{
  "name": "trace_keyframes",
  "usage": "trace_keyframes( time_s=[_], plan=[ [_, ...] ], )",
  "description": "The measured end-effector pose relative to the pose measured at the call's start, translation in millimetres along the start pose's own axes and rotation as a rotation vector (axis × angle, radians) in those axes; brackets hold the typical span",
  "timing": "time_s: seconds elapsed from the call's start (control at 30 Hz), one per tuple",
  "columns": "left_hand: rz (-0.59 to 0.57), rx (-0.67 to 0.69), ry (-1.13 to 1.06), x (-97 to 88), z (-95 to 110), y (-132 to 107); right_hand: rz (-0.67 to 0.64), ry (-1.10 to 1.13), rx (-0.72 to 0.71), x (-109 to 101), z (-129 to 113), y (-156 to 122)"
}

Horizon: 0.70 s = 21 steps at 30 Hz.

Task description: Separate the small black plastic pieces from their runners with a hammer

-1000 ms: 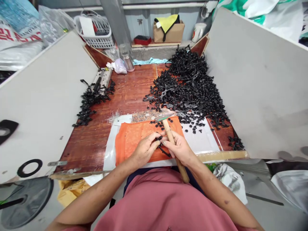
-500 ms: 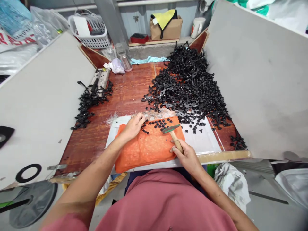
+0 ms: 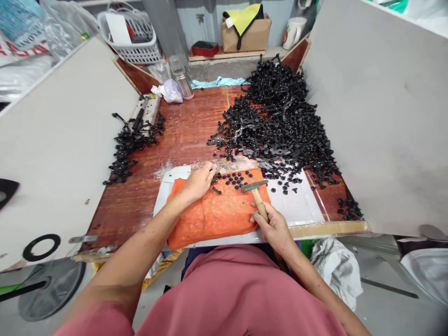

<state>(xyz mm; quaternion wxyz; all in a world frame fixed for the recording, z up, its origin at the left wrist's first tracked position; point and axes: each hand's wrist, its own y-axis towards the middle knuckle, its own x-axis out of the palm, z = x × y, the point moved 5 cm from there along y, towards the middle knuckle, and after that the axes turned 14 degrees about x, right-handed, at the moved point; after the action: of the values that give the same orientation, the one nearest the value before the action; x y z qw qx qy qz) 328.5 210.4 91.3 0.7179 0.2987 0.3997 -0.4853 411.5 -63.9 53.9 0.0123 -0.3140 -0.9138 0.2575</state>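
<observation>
My right hand [image 3: 276,226] is wrapped round the wooden handle of a hammer [image 3: 259,203]. Its narrow metal head, partly green, hangs over the right side of an orange cloth pad [image 3: 217,214]. At the pad's far edge, my left hand [image 3: 202,181] has its fingers pinched together; what they hold, if anything, is hidden. A small black strip with a round end [image 3: 216,190] pokes out beside those fingers. Several round black buttons [image 3: 235,178] lie on the pad between the left hand and the hammer head.
A large heap of black plastic parts [image 3: 276,116] covers the table's right side. A smaller pile [image 3: 126,144] lies at the left, by a block with a black-handled tool. Grey panels [image 3: 371,107] flank the table. A metal flask [image 3: 184,84] stands at the back.
My view has shifted slightly. The left hand stays at the pad's far edge with fingers together, and the hammer remains in my right hand over the pad.
</observation>
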Motion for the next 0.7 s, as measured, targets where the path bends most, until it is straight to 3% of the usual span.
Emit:
trace_keyframes(
  time_s=[0.33, 0.57, 0.7],
  plan=[
    [-0.028, -0.021, 0.037, -1.6, 2, 1, 0.012, -0.055, -0.025, -1, -2, -2],
    [-0.040, 0.074, -0.100, -5.3, -4, 5, 0.116, -0.606, -0.278, -14, -67, -4],
    [-0.020, 0.081, -0.147, -2.9, -9, 3, 0.113, -0.786, -0.343, -7, -96, 9]
  ],
)
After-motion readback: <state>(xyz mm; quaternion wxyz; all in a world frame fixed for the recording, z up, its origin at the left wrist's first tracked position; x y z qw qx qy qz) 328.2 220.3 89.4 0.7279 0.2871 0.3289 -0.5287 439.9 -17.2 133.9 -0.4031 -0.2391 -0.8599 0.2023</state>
